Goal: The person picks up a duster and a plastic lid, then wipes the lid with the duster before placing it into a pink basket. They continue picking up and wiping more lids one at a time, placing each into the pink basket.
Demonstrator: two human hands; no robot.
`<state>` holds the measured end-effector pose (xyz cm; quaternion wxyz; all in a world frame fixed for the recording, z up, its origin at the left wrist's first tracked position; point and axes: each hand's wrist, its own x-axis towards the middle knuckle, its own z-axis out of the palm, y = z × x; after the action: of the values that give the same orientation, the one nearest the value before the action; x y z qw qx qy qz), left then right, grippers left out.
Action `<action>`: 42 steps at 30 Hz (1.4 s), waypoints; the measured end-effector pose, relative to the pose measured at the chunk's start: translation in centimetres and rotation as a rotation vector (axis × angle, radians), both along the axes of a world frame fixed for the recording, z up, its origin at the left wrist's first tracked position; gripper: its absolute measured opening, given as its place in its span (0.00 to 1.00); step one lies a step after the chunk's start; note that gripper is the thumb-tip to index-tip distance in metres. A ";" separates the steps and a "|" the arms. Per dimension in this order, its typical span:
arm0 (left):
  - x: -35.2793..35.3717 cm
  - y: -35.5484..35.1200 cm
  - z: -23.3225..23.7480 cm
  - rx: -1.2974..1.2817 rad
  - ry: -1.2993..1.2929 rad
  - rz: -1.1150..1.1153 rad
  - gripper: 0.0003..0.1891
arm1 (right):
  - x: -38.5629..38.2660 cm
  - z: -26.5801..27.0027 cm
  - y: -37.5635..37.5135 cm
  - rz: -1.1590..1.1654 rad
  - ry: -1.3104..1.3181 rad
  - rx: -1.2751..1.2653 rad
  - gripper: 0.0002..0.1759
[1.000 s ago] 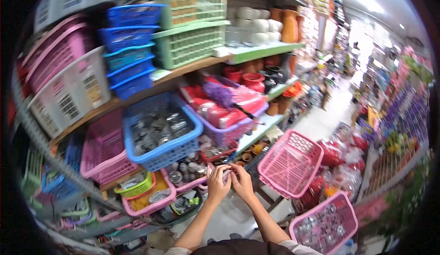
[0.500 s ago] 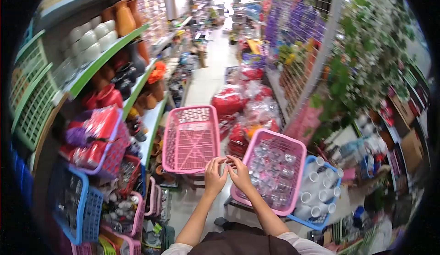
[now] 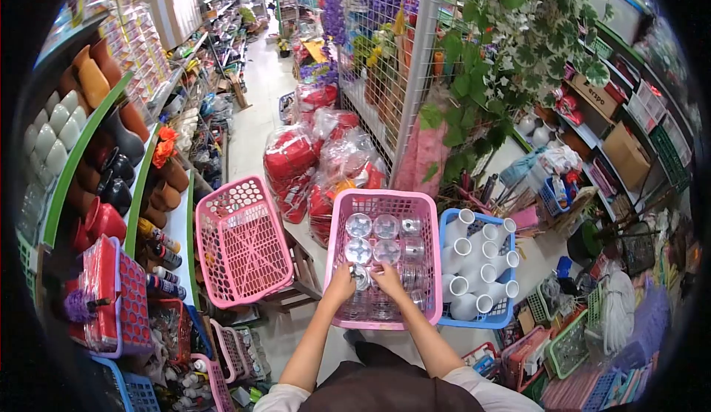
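Observation:
Both my hands reach into a pink basket (image 3: 431,264) in front of me that holds several clear glass cups in rows. The fingers of my left hand (image 3: 341,283) are closed at the side of a clear glass cup (image 3: 360,276) near the basket's left wall. Just across from it, my right hand (image 3: 387,281) is over the cups with its fingers bent and a little apart. Nothing shows in its grasp. Other clear glass cups (image 3: 386,227) stand behind the hands, and some lie stacked on the right. My fingertips are partly hidden.
An empty pink basket (image 3: 244,245) rests on a stool to the left. A blue basket (image 3: 452,223) of white vases (image 3: 481,264) touches the right side. Bagged red goods (image 3: 292,156) sit beyond. Shelves with pots (image 3: 122,134) line the left; leafy vines (image 3: 474,71) hang at right.
My view has swung right. My hands were together, apparently empty, between the two pink baskets; now they are down among the glass cups, with the left one closed at a cup.

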<state>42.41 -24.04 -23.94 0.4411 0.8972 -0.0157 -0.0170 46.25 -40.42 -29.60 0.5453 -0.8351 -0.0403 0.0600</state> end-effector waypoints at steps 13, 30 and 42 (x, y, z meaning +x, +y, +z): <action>1.3 -1.7 -3.7 -0.051 0.155 0.171 0.28 | -0.3 0.1 3.6 -0.079 0.086 -0.160 0.25; 1.4 0.2 -0.2 -0.781 -0.123 0.233 0.30 | 0.8 10.2 2.4 -0.344 0.437 0.826 0.12; -7.2 7.9 15.9 -1.294 -0.450 0.205 0.43 | -5.1 24.2 11.9 0.335 0.502 1.008 0.12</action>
<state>35.22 -16.17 -8.05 0.8728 0.4325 -0.0289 0.2243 41.20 -28.47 -5.38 0.8511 -0.4152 -0.0649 0.3146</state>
